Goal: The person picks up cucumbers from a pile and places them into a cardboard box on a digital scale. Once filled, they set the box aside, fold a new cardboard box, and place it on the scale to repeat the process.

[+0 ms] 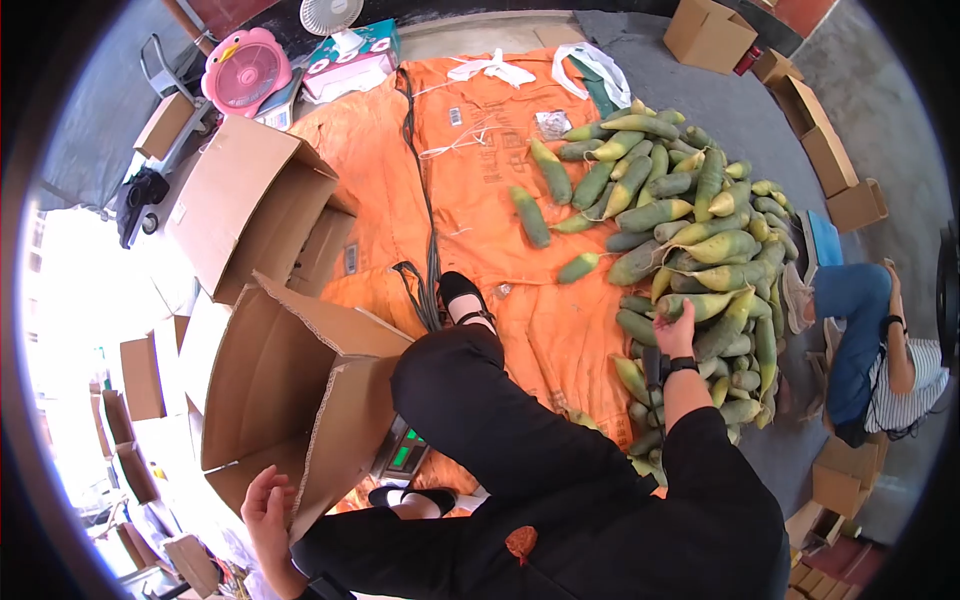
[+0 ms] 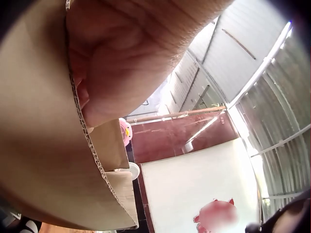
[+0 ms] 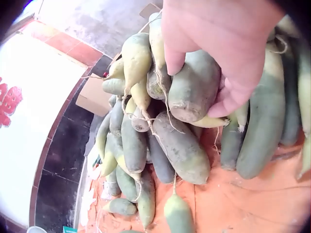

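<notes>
My right hand grips a thick green radish at the near side of a large heap of green radishes. In the right wrist view, the thumb lies on one side of the radish and the fingers curl round the other; its blunt cut end faces the camera. My left hand is beside an open cardboard box, its fingers loosely bent. The left wrist view has this hand right at the box's corrugated edge, with part of the fingers hidden.
An orange tarp covers the floor under the radishes. Another cardboard box lies beyond the near one, and a scale with a green display is partly hidden beside my leg. A seated person is at the right; a pink fan stands far left.
</notes>
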### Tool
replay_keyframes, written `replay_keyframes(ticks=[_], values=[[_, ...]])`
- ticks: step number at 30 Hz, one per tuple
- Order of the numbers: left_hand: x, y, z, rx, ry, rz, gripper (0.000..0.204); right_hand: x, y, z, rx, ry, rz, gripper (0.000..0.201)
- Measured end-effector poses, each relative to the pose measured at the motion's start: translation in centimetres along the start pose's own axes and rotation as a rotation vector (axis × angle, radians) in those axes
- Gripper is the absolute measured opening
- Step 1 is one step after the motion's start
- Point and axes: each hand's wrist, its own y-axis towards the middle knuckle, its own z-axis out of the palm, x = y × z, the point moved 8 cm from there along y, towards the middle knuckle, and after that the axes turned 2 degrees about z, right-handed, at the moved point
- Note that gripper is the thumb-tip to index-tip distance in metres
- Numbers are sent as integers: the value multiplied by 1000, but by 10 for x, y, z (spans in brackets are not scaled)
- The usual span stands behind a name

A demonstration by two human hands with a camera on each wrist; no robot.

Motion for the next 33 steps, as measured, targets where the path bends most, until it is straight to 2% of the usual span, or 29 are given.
replay_keyframes(ticks=[2, 5, 6, 8, 9, 10, 14, 18, 20, 21, 22, 23, 24, 26, 27, 28, 30, 31, 32, 33], values=[[1, -1, -1, -21, -11, -2, 28, -17, -16, -7, 122, -27, 31, 40], [5, 1, -1, 17, -59, 59, 28, -46, -55, -19, 103, -194, 15, 37], [3, 1, -2, 24, -52, 65, 28, -52, -74, -16, 98, -184, 16, 37], [-3, -3, 0, 34, -85, 71, 28, -58, -110, 5, 203, -471, 2, 36], [-3, -4, -1, 32, -119, 73, 28, -58, -119, 16, 310, -592, -39, 37], [-8, -6, -3, 17, -117, 74, 28, -58, -135, 30, 322, -595, -31, 37], [-24, -12, -3, -38, -150, 71, 29, -59, -219, 135, 799, -919, -217, 58], [-66, -18, 4, -38, -84, 270, 34, -79, -327, 219, 1176, -1086, -314, 59], [-87, -22, 8, -30, -68, 346, 44, -101, -371, 243, 1301, -1104, -224, 60], [-90, -20, 4, -62, -60, 330, 44, -116, -398, 255, 1439, -1123, -213, 60], [-102, -20, 6, -6, -167, 432, 54, -129, -425, 265, 1574, -1136, -211, 60], [-113, -21, 8, 54, -275, 534, 64, -141, -443, 276, 1595, -1139, -196, 60], [-119, -19, 8, 34, -273, 526, 64, -157, -469, 282, 1739, -1201, -215, 60], [-140, -22, 6, 83, -526, 575, 80, -190, -511, 283, 1962, -1246, -255, 58], [-144, -22, 3, 81, -609, 596, 72, -204, -528, 284, 2041, -1230, -278, 55], [-138, -22, -4, 74, -608, 590, 72, -215, -540, 286, 2047, -1232, -268, 55], [-120, -19, -28, 61, -739, 555, 54, -239, -563, 283, 2160, -1281, -186, 54], [-122, -20, -34, 87, -830, 581, 44, -249, -566, 285, 2161, -1280, -180, 54], [-120, -22, -38, 87, -828, 577, 44, -259, -567, 288, 2156, -1238, -163, 52], [-114, -22, -47, -9, -847, 547, 44, -268, -566, 290, 2147, -1199, -150, 49]])
